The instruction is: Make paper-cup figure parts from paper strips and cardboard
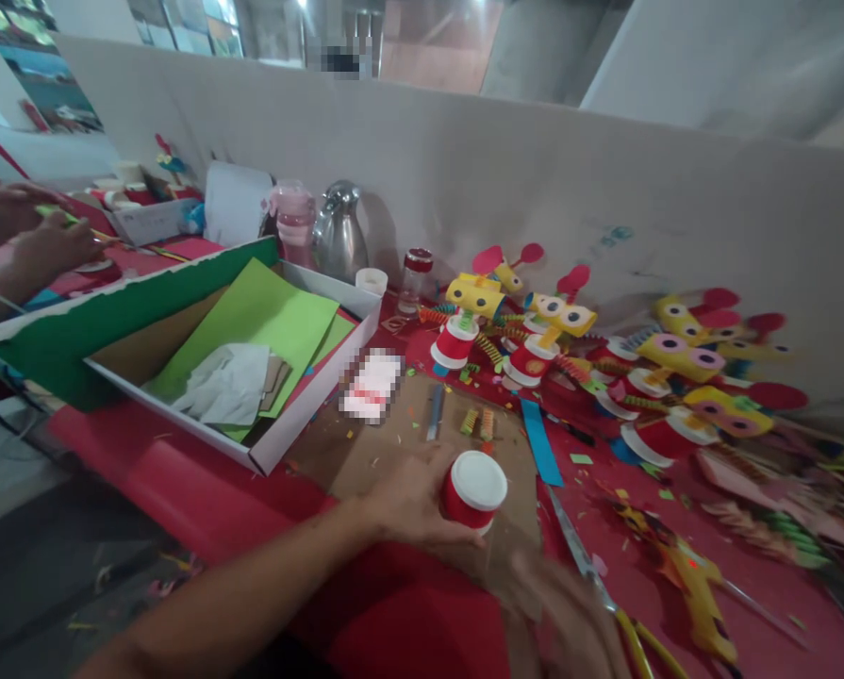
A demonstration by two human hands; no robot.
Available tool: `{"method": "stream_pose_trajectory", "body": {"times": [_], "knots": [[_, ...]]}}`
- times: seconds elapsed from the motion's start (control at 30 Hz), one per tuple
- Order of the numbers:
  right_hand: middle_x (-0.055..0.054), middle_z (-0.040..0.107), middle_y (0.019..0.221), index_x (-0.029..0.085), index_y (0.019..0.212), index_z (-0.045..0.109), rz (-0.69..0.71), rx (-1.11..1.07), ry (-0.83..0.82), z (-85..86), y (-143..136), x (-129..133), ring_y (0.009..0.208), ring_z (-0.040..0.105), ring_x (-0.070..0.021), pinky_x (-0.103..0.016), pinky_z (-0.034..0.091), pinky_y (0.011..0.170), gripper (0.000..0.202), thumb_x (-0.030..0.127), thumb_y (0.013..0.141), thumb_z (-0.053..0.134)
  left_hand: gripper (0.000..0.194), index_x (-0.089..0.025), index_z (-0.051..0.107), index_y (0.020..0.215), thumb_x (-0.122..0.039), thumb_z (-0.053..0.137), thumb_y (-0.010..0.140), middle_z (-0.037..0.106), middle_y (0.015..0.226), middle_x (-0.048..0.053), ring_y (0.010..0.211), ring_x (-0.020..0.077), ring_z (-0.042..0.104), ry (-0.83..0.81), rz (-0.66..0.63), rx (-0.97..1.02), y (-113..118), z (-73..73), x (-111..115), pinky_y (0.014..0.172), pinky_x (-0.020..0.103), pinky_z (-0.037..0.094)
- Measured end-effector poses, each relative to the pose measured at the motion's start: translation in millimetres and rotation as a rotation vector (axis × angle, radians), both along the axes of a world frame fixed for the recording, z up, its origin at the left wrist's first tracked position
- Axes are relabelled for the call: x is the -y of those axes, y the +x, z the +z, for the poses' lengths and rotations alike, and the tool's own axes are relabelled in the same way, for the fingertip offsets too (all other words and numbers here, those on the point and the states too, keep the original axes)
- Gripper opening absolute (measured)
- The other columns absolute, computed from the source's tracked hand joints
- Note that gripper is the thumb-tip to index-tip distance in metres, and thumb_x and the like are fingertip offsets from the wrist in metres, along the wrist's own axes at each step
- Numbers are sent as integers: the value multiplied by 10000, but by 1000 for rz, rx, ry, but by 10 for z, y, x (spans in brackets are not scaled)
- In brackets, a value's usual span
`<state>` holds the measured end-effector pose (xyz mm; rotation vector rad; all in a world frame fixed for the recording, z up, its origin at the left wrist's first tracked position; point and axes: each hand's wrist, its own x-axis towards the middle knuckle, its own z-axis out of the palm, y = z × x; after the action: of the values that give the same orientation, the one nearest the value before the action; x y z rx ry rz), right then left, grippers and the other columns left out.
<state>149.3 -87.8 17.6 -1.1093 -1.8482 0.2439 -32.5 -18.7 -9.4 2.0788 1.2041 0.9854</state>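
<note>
My left hand [414, 495] is wrapped round the left side of a red paper cup [468, 509] with a white top [478, 480], over a brown cardboard sheet [365, 453]. My right hand [570, 613] is low in the picture, right of the cup and apart from it, smeared by motion; whether its fingers hold anything cannot be made out. Beyond the cup lie two small folded paper springs [478, 423] and a cutter knife [436, 412]. Scissors [591, 566] with yellow handles lie just beside my right hand.
Several cup figures [535, 354] with yellow heads stand at the back right. A yellow glue gun [701, 599] and a blue strip [540, 441] lie at the right. An open box [301, 415] with green paper is at the left. Another person's hands [46, 240] work at the far left.
</note>
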Motion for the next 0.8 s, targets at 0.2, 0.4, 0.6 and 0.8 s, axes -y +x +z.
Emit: {"method": "stream_pose_trajectory", "body": {"times": [0.2,0.4,0.6,0.8], "knots": [[-187,478,1346,174,1442,291,11,93,23,-164,-41,-468,1227,481,-335,-543,453,947,809,406,776,688,691,-166,472,1207,-488,714,646,619,1100,138,988,295,606,117,-106,40,-32,-41,-70,861,422,483],[-155,604,1214,160,1400,351,66,56,41,-361,-127,-550,1097,603,-291,-451,522,874,678,316,809,645,599,-187,421,1227,-329,614,678,622,1123,118,1022,275,607,169,-153,71,-2,-36,-42,894,402,482],[-165,608,1161,155,1295,434,3,-19,19,-442,-122,-537,1050,617,-309,-466,530,844,622,305,751,694,618,-177,399,1265,-339,592,701,617,1165,125,1019,257,607,214,-193,67,23,-63,-82,890,381,492],[-162,635,1063,151,1174,506,-66,-112,-7,-484,-107,-540,926,654,-314,-461,547,749,552,306,696,734,576,-179,433,1286,-472,524,798,652,1133,125,990,271,618,230,-236,-60,-36,-41,-129,872,413,480]]}}
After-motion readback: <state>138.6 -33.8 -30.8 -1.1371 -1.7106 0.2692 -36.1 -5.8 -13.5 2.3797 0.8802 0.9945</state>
